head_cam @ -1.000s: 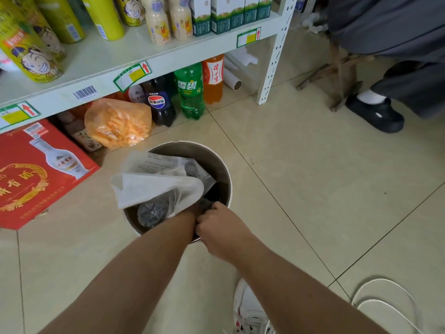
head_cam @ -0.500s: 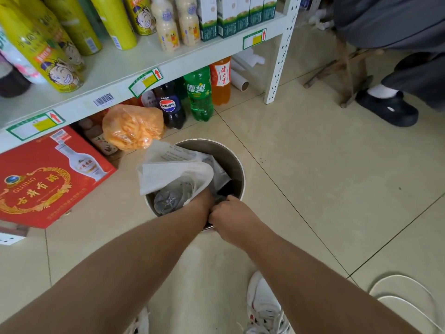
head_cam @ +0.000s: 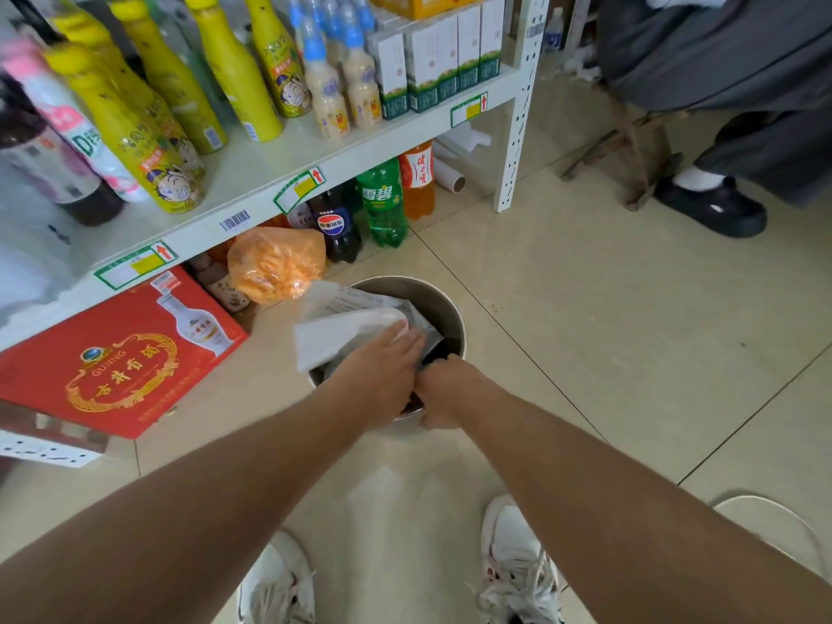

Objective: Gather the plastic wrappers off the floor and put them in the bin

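A round metal bin (head_cam: pixel 443 308) stands on the tiled floor in front of the shelf. White and clear plastic wrappers (head_cam: pixel 333 337) stick out over its left rim. My left hand (head_cam: pixel 382 367) lies flat on the wrappers, fingers together and stretched forward, pressing them into the bin. My right hand (head_cam: pixel 443 389) is closed around the bin's near rim. What lies deeper in the bin is hidden by both hands.
A white shelf (head_cam: pixel 252 173) of drink bottles runs along the left, soda bottles (head_cam: pixel 382 204) under it. An orange plastic bag (head_cam: pixel 274 268) and a red liquor box (head_cam: pixel 117 353) sit left of the bin. A seated person's black shoe (head_cam: pixel 711 209) is far right.
My left hand came out from under the wrappers and now lies flat on top of them. My head rose, so more of the shelf and my shoes show.
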Demonstrator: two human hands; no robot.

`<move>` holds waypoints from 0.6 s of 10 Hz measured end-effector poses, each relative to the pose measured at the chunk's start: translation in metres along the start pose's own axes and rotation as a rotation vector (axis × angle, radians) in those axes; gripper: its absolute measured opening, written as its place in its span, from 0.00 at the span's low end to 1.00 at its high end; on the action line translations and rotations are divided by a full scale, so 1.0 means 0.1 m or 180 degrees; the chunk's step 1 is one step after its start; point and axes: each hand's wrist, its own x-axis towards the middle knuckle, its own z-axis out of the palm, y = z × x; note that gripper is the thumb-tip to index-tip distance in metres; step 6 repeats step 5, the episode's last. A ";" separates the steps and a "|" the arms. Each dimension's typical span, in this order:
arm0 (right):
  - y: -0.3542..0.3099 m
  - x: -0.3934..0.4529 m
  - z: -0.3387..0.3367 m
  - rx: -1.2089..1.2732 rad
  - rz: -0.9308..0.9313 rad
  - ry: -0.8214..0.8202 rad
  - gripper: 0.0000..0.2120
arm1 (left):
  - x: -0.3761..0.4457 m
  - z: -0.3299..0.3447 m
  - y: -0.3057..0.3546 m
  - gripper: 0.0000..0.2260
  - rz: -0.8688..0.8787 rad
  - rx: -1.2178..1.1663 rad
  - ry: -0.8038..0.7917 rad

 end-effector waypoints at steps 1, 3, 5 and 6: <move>-0.03 -0.09 -0.13 0.0082 0.0043 -0.0032 0.23 | -0.15 -0.21 0.09 0.27 -0.0164 -0.0135 0.0165; -0.18 -0.36 -0.43 0.0049 0.0199 0.0178 0.17 | -0.50 -0.45 0.11 0.32 -0.1073 -0.0547 -0.0271; -0.34 -0.67 -0.75 0.0019 0.0388 0.0380 0.18 | -0.64 -0.67 0.19 0.33 -0.1216 -0.0618 -0.0439; -0.34 -0.67 -0.75 0.0019 0.0388 0.0380 0.18 | -0.64 -0.67 0.19 0.33 -0.1216 -0.0618 -0.0439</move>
